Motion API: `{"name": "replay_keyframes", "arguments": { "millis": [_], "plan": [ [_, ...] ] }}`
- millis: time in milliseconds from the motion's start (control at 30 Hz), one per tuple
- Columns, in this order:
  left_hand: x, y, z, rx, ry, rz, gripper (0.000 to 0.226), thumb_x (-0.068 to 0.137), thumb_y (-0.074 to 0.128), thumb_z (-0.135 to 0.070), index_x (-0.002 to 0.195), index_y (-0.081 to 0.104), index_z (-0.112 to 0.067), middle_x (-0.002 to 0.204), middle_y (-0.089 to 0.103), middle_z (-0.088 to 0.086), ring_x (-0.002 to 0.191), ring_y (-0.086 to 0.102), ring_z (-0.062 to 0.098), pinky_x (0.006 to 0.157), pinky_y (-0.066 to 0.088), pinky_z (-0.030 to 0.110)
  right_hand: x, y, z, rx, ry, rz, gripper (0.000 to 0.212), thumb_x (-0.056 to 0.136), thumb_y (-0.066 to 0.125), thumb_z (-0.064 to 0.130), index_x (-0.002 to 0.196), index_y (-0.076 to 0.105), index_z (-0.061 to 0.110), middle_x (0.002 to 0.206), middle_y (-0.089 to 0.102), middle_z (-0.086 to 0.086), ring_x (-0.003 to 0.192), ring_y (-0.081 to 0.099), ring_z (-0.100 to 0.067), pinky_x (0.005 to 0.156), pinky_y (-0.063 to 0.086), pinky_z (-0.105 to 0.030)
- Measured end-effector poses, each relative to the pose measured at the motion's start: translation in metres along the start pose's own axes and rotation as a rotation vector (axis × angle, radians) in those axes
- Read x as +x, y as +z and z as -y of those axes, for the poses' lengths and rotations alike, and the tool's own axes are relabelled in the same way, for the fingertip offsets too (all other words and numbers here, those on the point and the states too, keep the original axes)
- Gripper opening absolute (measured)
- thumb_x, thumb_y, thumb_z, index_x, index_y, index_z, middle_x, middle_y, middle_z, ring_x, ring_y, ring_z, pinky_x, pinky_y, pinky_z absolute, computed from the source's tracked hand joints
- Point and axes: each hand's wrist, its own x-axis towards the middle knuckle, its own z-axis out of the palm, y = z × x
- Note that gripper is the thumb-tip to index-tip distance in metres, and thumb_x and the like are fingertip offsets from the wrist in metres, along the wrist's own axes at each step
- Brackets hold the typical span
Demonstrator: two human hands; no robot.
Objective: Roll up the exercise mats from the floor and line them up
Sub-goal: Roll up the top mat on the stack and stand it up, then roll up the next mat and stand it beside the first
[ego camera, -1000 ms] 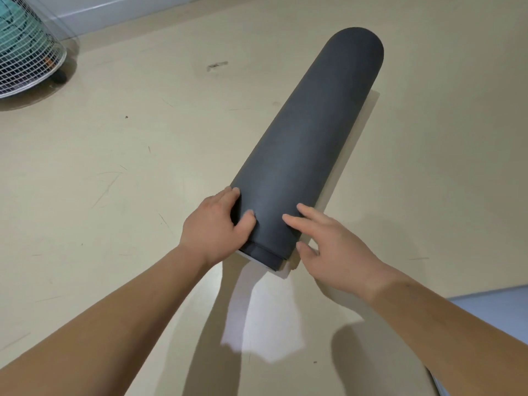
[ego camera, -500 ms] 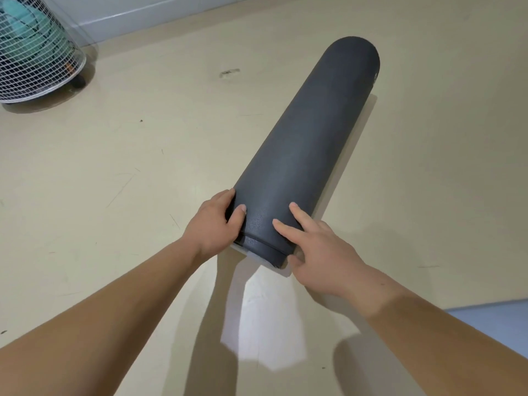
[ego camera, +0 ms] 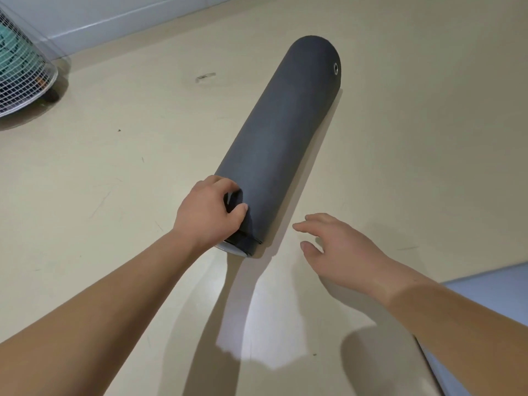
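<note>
Head view. The rolled mat (ego camera: 280,138) lies on the floor (ego camera: 114,181), fully wound, dark grey, with a pale edge visible at its near end. Its long axis runs from the left grip (ego camera: 208,212) forward and slightly to the right. The far end lies well apart from both grips, and a small metal eyelet (ego camera: 336,68) is noted there.

The left grip is clamped on the near end of the roll: the thumb is laid across the top and the fingers are curled round the left flank. The right grip (ego camera: 343,250) is spread apart and holds nothing. It is just beside the right flank of the near end and is not touching the roll. It cannot be told whether it rests on the floor or is held above it.

Only the near end of the roll is held. It is judged that rolling is complete and lining up remains. Any swing from the left grip alone would be expected to pivot the roll about its far end. The right grip is the nearer to the free flank and could be brought back on to steady it.

Beyond the left grip, further to its left, a wire-caged fan (ego camera: 20,72) stands on the floor. Behind the right grip a pale blue sheet (ego camera: 485,295) is seen. Whether it is another mat cannot be told.
</note>
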Motion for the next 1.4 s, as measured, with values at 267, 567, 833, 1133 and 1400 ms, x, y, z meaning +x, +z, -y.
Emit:
{"name": "replay_keyframes", "arguments": {
  "millis": [267,567,833,1133,1400],
  "plan": [
    [-0.004,0.001,-0.011,0.052,0.010,-0.077,0.035,0.094,0.066,-0.048,0.121,0.068,-0.026,0.126,0.062,-0.006,0.118,0.055,0.019,0.084,0.050,0.034,-0.013,-0.005,-0.013,0.000,0.019,-0.004,0.041,0.106,0.048,0.037,0.147,0.053,0.040,0.144,0.050,0.025,0.119,0.056,-0.005,0.102,0.049,-0.035],
    [-0.041,0.053,-0.093,-0.105,0.402,0.044,0.029,0.093,0.073,-0.033,0.119,0.073,-0.019,0.118,0.068,-0.008,0.107,0.063,0.016,0.087,0.057,0.038,-0.060,-0.031,-0.073,-0.057,0.165,0.032,0.041,0.105,0.046,0.043,0.146,0.051,0.044,0.143,0.054,0.022,0.127,0.055,-0.007,0.104,0.048,-0.037],
    [-0.094,0.162,-0.237,-0.157,0.784,0.352,0.033,0.091,0.069,-0.030,0.122,0.072,-0.018,0.121,0.069,-0.003,0.108,0.066,0.022,0.082,0.057,0.038,-0.218,-0.048,-0.181,-0.025,0.462,-0.034,0.040,0.106,0.045,0.041,0.145,0.052,0.043,0.144,0.056,0.019,0.125,0.056,-0.005,0.105,0.048,-0.031],
    [-0.219,0.267,-0.324,0.395,1.484,0.861,0.096,0.079,0.082,-0.056,0.158,0.040,-0.023,0.173,0.021,0.009,0.158,0.021,0.031,0.126,0.023,0.045,-0.435,-0.003,-0.234,0.025,0.788,-0.032,0.040,0.106,0.043,0.044,0.146,0.048,0.048,0.142,0.055,0.026,0.120,0.060,-0.003,0.098,0.048,-0.026],
    [-0.235,0.266,-0.315,0.364,1.962,0.545,0.048,0.086,0.076,-0.045,0.125,0.063,-0.018,0.118,0.059,0.008,0.099,0.059,0.033,0.081,0.055,0.043,-0.515,0.082,-0.227,0.148,0.830,-0.095,0.042,0.105,0.046,0.046,0.147,0.049,0.045,0.142,0.054,0.026,0.127,0.055,-0.002,0.103,0.044,-0.024]
  ]
}}
